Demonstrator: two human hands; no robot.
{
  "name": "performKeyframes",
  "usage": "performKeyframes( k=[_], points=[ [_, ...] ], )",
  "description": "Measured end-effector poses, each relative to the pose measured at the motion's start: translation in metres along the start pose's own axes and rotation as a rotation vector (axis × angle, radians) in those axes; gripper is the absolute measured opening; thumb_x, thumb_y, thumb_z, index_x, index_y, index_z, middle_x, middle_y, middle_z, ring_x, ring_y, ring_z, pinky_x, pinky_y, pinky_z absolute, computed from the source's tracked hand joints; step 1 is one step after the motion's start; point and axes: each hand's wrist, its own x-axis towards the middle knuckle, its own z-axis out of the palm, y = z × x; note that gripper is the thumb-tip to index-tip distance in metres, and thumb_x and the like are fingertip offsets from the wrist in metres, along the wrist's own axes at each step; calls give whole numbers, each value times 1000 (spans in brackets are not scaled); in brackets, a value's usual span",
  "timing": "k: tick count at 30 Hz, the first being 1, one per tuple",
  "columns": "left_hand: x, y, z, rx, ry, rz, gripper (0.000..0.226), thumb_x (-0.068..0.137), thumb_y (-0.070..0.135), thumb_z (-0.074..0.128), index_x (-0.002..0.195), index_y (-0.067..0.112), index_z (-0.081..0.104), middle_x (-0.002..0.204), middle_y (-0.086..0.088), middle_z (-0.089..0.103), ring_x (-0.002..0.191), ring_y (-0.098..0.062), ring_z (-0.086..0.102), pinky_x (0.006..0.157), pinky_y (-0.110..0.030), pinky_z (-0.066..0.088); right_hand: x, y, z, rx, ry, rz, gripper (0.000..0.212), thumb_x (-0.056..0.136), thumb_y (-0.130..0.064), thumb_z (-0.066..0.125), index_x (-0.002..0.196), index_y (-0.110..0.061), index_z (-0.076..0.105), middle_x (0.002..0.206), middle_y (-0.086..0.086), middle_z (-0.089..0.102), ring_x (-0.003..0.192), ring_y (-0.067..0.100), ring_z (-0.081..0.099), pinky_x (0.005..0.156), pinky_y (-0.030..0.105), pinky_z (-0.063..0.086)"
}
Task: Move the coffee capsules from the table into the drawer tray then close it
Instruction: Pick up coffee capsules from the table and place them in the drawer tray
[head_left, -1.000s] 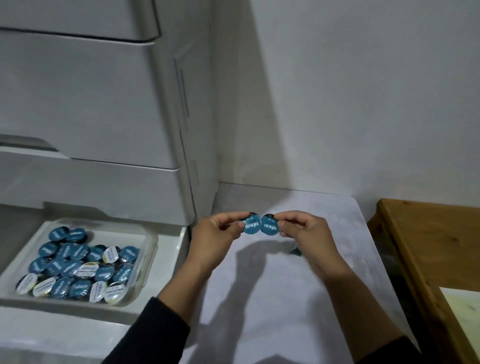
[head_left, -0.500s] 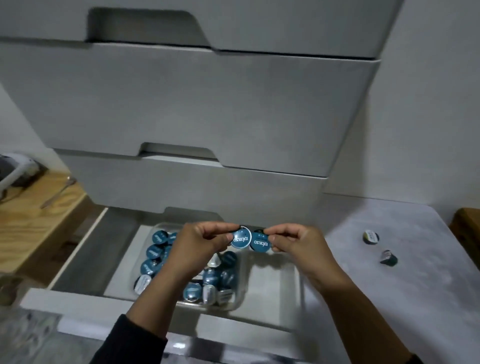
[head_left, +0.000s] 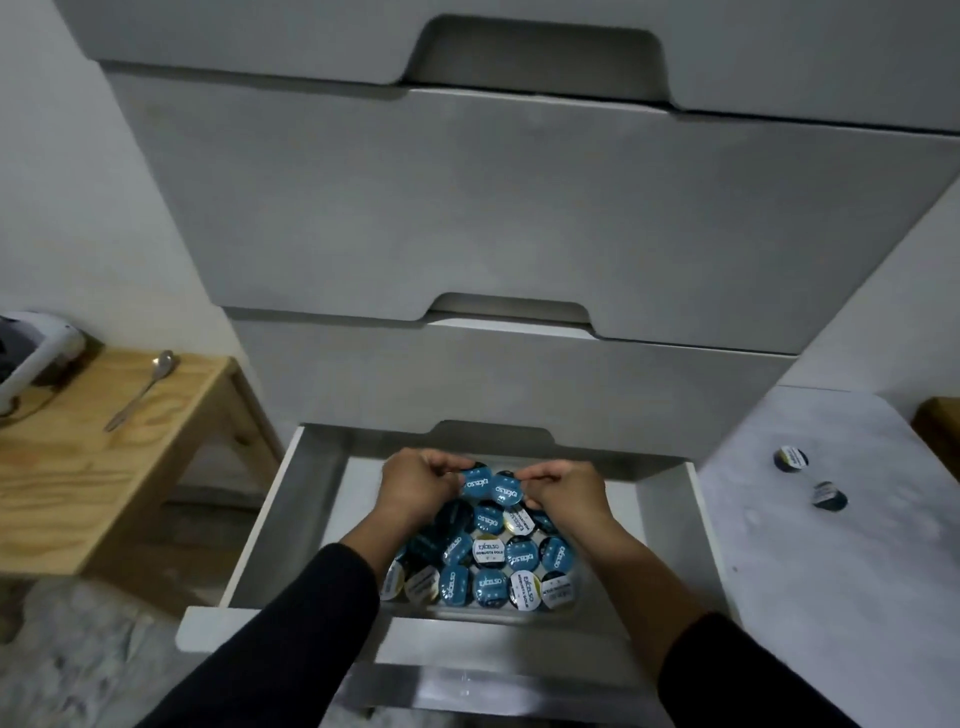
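The bottom drawer (head_left: 265, 525) stands pulled open. Inside it a clear plastic tray (head_left: 488, 612) holds several blue and white coffee capsules (head_left: 519, 556). My left hand (head_left: 415, 486) pinches one blue capsule (head_left: 475, 482) and my right hand (head_left: 563, 493) pinches another blue capsule (head_left: 506, 489). Both are held side by side just above the far end of the tray. Two more capsules lie on the grey table at the right, one at the back (head_left: 790, 458) and one nearer (head_left: 828, 495).
Closed grey drawer fronts (head_left: 467, 218) rise behind the open drawer. A wooden stool (head_left: 78, 467) at the left carries a spoon (head_left: 143, 395) and a white device (head_left: 31, 353). A wooden edge (head_left: 940, 431) shows at the far right.
My view has swung left from the table to the drawer. Both hands carried their capsules from above the table to over the tray.
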Motion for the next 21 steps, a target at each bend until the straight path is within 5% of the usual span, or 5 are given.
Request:
performKeyframes(
  k=[9, 21],
  points=[
    [28, -11, 10, 36, 4, -83, 16, 84, 10, 65, 98, 14, 71, 105, -5, 72, 84, -10, 62, 88, -24, 52, 31, 3, 18, -93, 32, 30, 26, 81, -7, 62, 65, -28, 67, 73, 1, 72, 74, 20, 68, 80, 44, 58],
    [40, -17, 15, 332, 10, -42, 19, 84, 13, 64, 99, 20, 72, 108, 0, 71, 95, -13, 65, 90, -21, 48, 52, 12, 26, -300, 27, -8, 34, 78, -11, 62, 53, -34, 64, 71, -8, 70, 73, 16, 68, 78, 39, 58]
  ],
)
